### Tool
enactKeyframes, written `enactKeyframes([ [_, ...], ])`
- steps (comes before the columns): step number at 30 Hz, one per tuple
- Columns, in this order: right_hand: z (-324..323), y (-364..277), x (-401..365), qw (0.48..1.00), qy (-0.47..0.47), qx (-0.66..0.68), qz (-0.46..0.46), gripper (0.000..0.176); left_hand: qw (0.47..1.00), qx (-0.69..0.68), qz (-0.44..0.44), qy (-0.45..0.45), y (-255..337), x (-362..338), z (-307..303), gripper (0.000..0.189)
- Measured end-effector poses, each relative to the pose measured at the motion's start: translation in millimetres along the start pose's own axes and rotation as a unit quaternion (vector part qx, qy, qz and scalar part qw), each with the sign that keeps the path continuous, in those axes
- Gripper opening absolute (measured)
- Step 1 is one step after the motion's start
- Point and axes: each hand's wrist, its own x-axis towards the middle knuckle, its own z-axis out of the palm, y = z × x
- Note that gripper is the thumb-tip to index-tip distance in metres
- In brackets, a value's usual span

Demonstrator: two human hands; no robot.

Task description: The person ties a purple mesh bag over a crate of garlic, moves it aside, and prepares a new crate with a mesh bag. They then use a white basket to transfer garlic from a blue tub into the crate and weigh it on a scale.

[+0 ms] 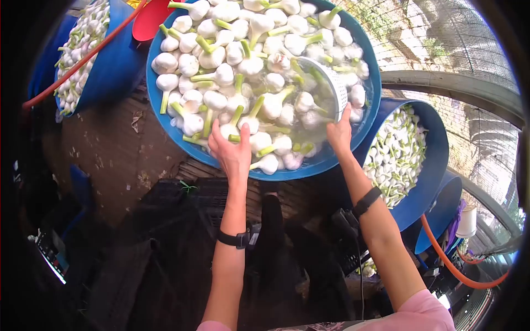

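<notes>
A wide blue tub holds cloudy water and many white garlic bulbs with short green stems, several of them floating. My right hand grips the rim of a white perforated colander, which is tilted and partly under the water at the tub's right side. Some garlic lies inside and around the colander, and its lower part is hidden by the water. My left hand is over the near edge of the tub, fingers apart, touching or just above the garlic bulbs there. It holds nothing.
A blue barrel full of garlic stands at the right, another blue barrel at the upper left. A red basin is behind the tub. An orange hose curves at the lower right. Mesh netting lies beyond.
</notes>
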Motion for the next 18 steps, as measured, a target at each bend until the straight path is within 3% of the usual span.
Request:
enactKeyframes([
  [1,5,4,1,1.0,0.003,0.003,0.007,0.081,0.997,0.033,-0.054,0.036,-3,1,4,0.075],
  [2,9,8,2,1.0,0.008,0.007,0.015,0.081,0.998,0.033,-0.051,0.036,-3,9,11,0.075],
  [4,12,14,4,1.0,0.0,0.012,0.026,0.081,0.973,-0.058,-0.205,-0.089,16,26,28,0.082],
  [6,17,16,5,0.999,-0.007,0.029,0.027,0.081,0.965,-0.098,-0.221,-0.104,14,34,54,0.087],
  [7,17,19,5,0.998,-0.016,0.055,0.03,0.081,0.941,-0.233,-0.227,-0.095,19,34,65,0.087],
  [10,13,28,5,0.989,-0.045,0.133,0.04,0.082,0.916,-0.273,-0.287,-0.064,28,29,83,0.086],
  [14,-22,5,-8,0.96,-0.102,0.237,0.107,0.085,0.878,-0.395,-0.245,-0.116,33,16,87,0.08],
  [17,-46,-1,-22,0.933,-0.101,0.33,0.102,0.063,0.862,-0.437,-0.248,-0.066,62,-4,70,0.069],
  [18,-55,-4,-29,0.933,-0.096,0.33,0.105,0.063,0.862,-0.436,-0.248,-0.071,63,-9,72,0.069],
])
